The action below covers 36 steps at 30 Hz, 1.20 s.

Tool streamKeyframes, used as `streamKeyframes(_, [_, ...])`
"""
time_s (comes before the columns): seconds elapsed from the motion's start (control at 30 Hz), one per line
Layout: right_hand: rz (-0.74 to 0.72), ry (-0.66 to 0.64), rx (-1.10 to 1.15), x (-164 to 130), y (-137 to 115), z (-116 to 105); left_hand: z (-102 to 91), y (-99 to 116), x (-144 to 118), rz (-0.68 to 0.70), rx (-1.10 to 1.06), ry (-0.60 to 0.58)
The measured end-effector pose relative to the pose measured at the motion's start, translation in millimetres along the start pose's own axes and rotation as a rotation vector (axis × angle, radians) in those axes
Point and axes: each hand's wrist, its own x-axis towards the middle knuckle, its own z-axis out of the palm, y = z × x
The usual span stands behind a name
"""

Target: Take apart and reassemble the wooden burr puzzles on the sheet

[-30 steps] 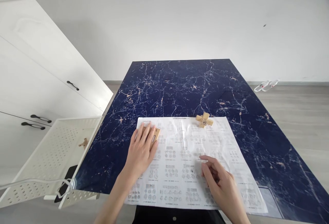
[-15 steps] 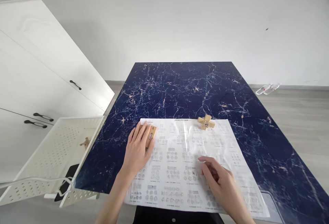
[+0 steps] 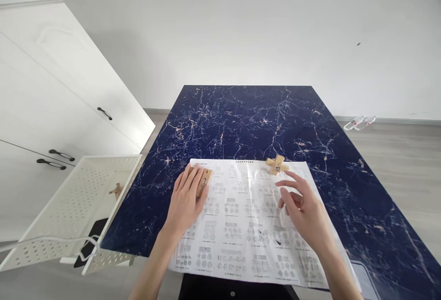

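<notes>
- Clock dial centred on the printed sheet, 12 at the far side of your worktop.
- One sheet, white, creased, rows of small diagrams; spread flat along the near part of your worktop.
- Your left hand, at 10 o'clock: fingers extended over a wooden block, thumb along its near right side; whether the hand grips or merely rests, you cannot tell from this view.
- One wooden block, marked "2", oval opening in its face; at 10 o'clock on the sheet, partly covered by your fingers.
- Your right hand, between 2 and 3 o'clock: holding nothing visible, thumb and index parted, other fingers curled; well apart from your left.
- One wooden cross, dark mark on its face; between 12 and 1, at the sheet's far edge, just beside your right index fingertip, contact unclear.
- One white perforated basket, 9 o'clock, beside your worktop; inside, a small wooden piece.
- One white cabinet, black handles, 10 o'clock.
</notes>
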Motion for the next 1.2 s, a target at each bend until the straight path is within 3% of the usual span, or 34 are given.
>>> streamKeyframes(0.17, [0.046, -0.072, 0.193, 20, 9, 9, -2.9, 1, 1, 0.000, -0.029, 0.008])
streamKeyframes(0.43, [0.085, -0.062, 0.243, 37, 11, 21, -3.4, 2, 0, -0.003, -0.040, 0.009])
streamKeyframes(0.67, [0.122, -0.023, 0.258, 22, -1, 28, -4.8, 0, 0, 0.028, -0.088, 0.059])
streamKeyframes(0.8, [0.095, -0.125, 0.302, 1, -25, 29, -20.2, 11, 0, 0.056, -0.237, 0.076])
streamKeyframes(0.87, [0.047, -0.209, 0.315, -9, -42, 29, -32.9, 21, 0, 0.033, -0.399, 0.019])
streamKeyframes(1.0, [-0.059, -0.378, 0.218, -26, -68, 30, -55.8, 42, -2, -0.065, -0.861, -0.231])
streamKeyframes(1.2, [-0.248, -0.499, 0.089, -40, -81, 32, -65.4, 59, -7, -0.085, -1.229, -0.428])
